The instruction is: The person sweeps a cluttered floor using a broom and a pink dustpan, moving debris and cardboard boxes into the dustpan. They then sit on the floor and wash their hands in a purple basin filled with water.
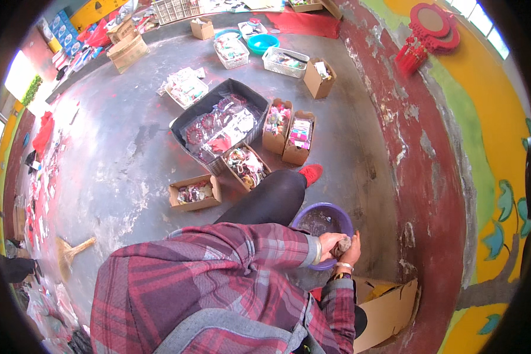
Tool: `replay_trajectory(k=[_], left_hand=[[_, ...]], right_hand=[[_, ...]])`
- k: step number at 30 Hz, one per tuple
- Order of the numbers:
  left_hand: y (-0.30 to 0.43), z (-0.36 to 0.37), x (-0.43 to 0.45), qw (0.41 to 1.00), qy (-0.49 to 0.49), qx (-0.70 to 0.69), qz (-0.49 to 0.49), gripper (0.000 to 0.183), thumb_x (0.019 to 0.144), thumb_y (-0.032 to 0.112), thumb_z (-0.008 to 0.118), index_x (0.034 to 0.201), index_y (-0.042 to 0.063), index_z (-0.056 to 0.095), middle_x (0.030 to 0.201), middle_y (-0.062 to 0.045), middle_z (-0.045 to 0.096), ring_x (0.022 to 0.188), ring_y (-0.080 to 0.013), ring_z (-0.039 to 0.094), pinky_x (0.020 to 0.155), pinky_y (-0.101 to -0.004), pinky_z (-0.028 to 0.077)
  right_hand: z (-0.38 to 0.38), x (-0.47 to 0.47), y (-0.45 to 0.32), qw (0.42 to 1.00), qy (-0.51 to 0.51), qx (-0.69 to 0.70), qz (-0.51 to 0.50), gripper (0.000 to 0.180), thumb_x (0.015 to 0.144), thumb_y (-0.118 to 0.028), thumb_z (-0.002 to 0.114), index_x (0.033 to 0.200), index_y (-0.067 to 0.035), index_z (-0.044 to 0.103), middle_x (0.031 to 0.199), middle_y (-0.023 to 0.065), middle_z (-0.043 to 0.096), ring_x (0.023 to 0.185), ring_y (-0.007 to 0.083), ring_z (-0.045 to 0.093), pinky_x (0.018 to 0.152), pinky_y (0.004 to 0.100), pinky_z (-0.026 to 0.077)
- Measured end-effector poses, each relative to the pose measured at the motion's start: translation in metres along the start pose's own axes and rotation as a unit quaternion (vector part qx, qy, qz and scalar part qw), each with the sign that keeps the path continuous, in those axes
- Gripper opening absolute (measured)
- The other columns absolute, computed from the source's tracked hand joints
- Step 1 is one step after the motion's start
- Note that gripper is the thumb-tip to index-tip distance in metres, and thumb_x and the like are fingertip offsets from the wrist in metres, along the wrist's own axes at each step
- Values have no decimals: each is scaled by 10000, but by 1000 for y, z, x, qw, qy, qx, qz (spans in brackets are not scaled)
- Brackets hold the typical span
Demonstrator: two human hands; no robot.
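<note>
Both hands meet over the near right rim of a purple plastic basin (322, 211). My left hand (329, 244) and my right hand (352, 253) close around a wadded brownish-grey cloth (341, 247) from its two sides. Inside the basin is dark, murky water (317, 221) with light patches on its surface. The fingertips are partly hidden by the hands and the cloth. A light bangle sits on the left wrist; a white band and a darker bracelet are on the right.
An open cardboard box (387, 309) stands close by my right forearm. Ahead are a black-lined basket (177, 140) of packaged goods, a carton of hair ties (248, 166), and a low carton (198, 205). Two upright cartons (296, 155) stand beyond my red shoe (311, 174). A straw broom (73, 251) lies left.
</note>
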State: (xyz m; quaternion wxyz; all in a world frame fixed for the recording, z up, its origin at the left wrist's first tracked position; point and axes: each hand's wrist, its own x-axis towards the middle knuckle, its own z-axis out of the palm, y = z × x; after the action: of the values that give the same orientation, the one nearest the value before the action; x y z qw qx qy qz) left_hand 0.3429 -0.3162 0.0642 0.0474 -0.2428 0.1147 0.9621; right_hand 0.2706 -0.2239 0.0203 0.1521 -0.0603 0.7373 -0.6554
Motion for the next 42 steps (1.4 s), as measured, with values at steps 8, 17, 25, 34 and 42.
replay_trajectory(k=[8,17,25,34,42], left_hand=[[9,-22,10,986,5,162,28,322,853,364,391,1013,117,523,891,-27,564,758,-150,521,662,-301,428],[14,-11,20,991,78,91,58,305,850,339,419,933,74,544,849,-28,562,741,-137,525,655,-294,439],[-7,2,-7,994,61,90,-13,397,836,366,416,1050,50,528,979,-94,558,864,-203,530,738,-337,413],[-13,-120,59,921,53,282,264,466,868,409,306,959,26,555,896,-98,575,840,-168,521,732,-331,417],[8,-25,25,985,89,150,14,410,815,432,434,834,41,558,714,-22,551,632,-141,510,571,-308,405]], right_hand=[[54,-59,-60,983,-20,-148,-103,414,835,-228,430,1188,-14,405,1180,157,449,1043,242,458,898,302,328],[27,-53,-34,993,-47,-97,-42,407,830,-230,383,1166,-2,418,1148,174,449,1031,266,453,885,321,336],[16,-33,-37,996,-8,-82,-43,478,810,-240,434,1211,6,348,1182,183,420,1063,257,424,888,330,337],[92,-96,-68,989,-140,30,-22,500,839,-322,406,1212,6,350,1208,168,393,1087,259,399,933,334,284],[29,-58,-34,982,-109,93,124,467,826,-211,379,1255,-40,310,1184,93,398,967,194,468,825,302,384]])
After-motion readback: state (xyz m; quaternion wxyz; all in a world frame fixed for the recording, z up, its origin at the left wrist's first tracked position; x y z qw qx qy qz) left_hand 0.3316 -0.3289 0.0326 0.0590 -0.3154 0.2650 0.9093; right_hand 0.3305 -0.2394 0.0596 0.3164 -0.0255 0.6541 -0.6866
